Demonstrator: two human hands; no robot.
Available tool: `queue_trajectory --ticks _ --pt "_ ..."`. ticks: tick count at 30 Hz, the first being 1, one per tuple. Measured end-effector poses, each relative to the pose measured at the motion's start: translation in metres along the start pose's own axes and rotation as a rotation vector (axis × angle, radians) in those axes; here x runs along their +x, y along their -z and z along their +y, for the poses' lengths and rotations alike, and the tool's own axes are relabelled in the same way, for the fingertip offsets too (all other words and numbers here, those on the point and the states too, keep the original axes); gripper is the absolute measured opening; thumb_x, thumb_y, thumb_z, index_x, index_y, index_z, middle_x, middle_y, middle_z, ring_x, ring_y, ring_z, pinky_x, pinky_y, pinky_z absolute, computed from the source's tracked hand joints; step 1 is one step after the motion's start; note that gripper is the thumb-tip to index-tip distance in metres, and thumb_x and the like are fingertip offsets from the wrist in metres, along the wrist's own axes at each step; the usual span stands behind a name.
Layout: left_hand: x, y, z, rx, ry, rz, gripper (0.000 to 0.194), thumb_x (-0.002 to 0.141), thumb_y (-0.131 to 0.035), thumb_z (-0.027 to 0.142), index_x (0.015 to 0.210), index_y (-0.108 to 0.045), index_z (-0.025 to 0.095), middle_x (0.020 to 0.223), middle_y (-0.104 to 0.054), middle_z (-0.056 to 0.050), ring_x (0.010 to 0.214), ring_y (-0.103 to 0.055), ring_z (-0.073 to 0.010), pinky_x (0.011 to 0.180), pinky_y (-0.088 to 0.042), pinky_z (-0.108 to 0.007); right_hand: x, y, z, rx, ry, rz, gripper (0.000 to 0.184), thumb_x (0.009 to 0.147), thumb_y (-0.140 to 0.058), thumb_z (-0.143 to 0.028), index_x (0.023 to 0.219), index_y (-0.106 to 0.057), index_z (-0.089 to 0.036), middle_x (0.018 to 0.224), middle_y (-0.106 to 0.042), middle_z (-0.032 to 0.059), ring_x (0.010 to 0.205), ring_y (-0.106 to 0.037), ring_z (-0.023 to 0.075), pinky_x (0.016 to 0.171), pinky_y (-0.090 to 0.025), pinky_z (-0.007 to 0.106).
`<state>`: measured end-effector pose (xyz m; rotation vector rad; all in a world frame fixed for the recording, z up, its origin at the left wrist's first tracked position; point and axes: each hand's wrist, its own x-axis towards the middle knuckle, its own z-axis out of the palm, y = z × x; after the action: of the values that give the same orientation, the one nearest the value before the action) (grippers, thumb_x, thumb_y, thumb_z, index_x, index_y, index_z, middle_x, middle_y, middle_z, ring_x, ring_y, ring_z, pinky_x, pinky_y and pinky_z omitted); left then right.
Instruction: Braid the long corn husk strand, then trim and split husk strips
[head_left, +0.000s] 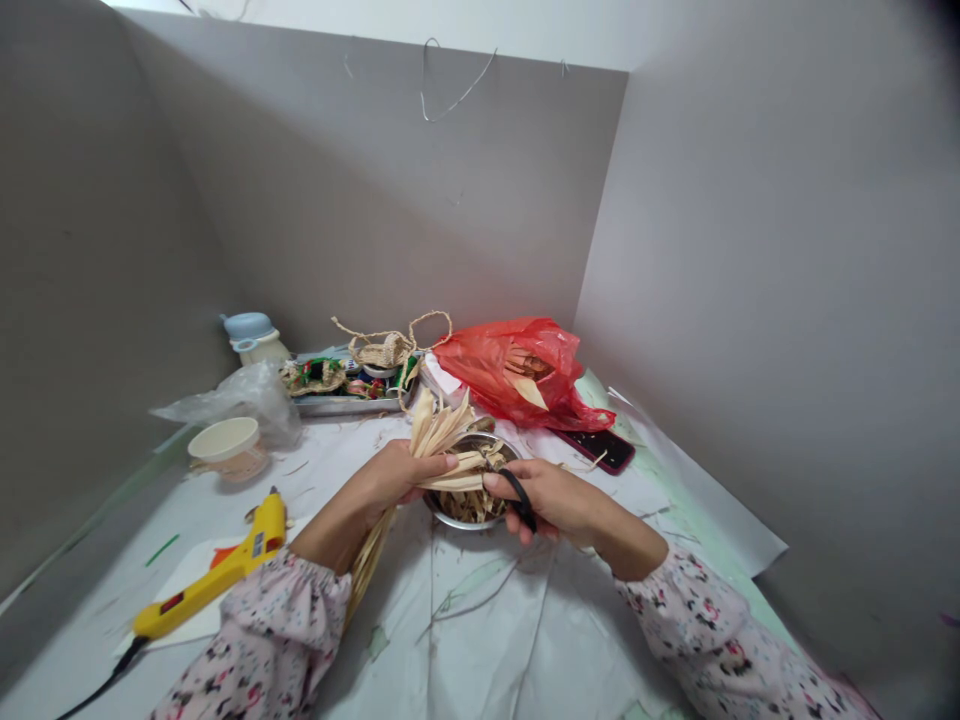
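Note:
My left hand (401, 470) grips a bundle of pale dried corn husks (437, 425), whose long strands trail down past the wrist. Some husk ends point right, toward my other hand. Black-handled scissors (519, 500) are in my right hand (551, 497), fingers wrapped round the loops; their blades are at the husk ends and mostly hidden. Beneath both hands sits a round metal bowl (459, 522) holding cut husk scraps (472, 503).
A yellow glue gun (217, 580) lies at left, near a paper cup (227, 447) and a clear plastic bag (259, 400). Behind stand a lidded bottle (255, 338) and a metal tray (352, 406) of craft items. A red bag (487, 370) partly covers a phone (604, 450). Grey panels (375, 190) enclose the table.

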<state>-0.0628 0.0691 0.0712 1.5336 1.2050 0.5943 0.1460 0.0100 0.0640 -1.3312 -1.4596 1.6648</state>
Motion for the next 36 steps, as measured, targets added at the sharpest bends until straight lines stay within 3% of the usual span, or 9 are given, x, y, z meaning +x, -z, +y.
queue_trajectory --ticks 12,19,26,32,36 --pt "0.0052 0.0007 -0.0055 0.008 0.001 -0.058 0.056 0.063 -0.07 0.053 0.101 -0.064 0.012 0.05 -0.044 0.006 0.041 -0.027 -0.0068 0.04 -0.016 -0.022 0.0031 -0.0005 0.0027 0.023 -0.028 -0.001 0.042 0.081 -0.058 -0.059 0.083 -0.052 -0.018 0.051 -0.056 -0.0052 0.035 -0.049 0.0055 0.027 -0.023 0.014" --pt "0.0017 0.0007 -0.0016 0.021 -0.025 -0.061 0.051 0.065 -0.069 0.054 0.092 -0.064 0.011 0.048 -0.04 0.007 0.042 -0.027 -0.0069 0.04 -0.017 -0.021 0.0008 -0.0016 0.0 -0.03 0.023 0.029 0.044 0.081 -0.057 -0.06 0.085 -0.052 -0.017 0.054 -0.057 -0.0043 0.037 -0.05 0.0059 0.03 -0.025 0.014" --pt "0.0008 0.0002 -0.0019 0.03 -0.045 -0.082 0.052 0.068 -0.068 0.052 0.099 -0.063 0.011 0.049 -0.041 0.006 0.042 -0.027 -0.0069 0.04 -0.015 -0.021 0.0051 -0.0005 0.0041 0.057 0.008 0.043 0.038 0.085 -0.054 -0.056 0.086 -0.052 -0.018 0.051 -0.054 -0.0057 0.035 -0.046 0.005 0.032 -0.023 0.014" --pt "0.0006 0.0015 -0.0007 0.016 -0.026 -0.067 0.05 0.067 -0.069 0.052 0.095 -0.063 0.011 0.049 -0.04 0.007 0.043 -0.026 -0.0067 0.04 -0.015 -0.022 0.0003 0.0022 0.0005 0.039 -0.003 0.02 0.037 0.083 -0.058 -0.054 0.085 -0.052 -0.017 0.051 -0.054 -0.0055 0.035 -0.045 0.0045 0.03 -0.021 0.015" --pt "-0.0013 0.0015 0.0008 0.013 -0.04 -0.076 0.045 0.067 -0.069 0.052 0.088 -0.061 0.012 0.049 -0.039 0.007 0.043 -0.025 -0.0068 0.041 -0.014 -0.022 -0.0012 0.0038 -0.0015 0.023 0.011 -0.036 0.043 0.083 -0.055 -0.061 0.089 -0.051 -0.018 0.055 -0.056 -0.0044 0.039 -0.049 0.0061 0.032 -0.025 0.015"
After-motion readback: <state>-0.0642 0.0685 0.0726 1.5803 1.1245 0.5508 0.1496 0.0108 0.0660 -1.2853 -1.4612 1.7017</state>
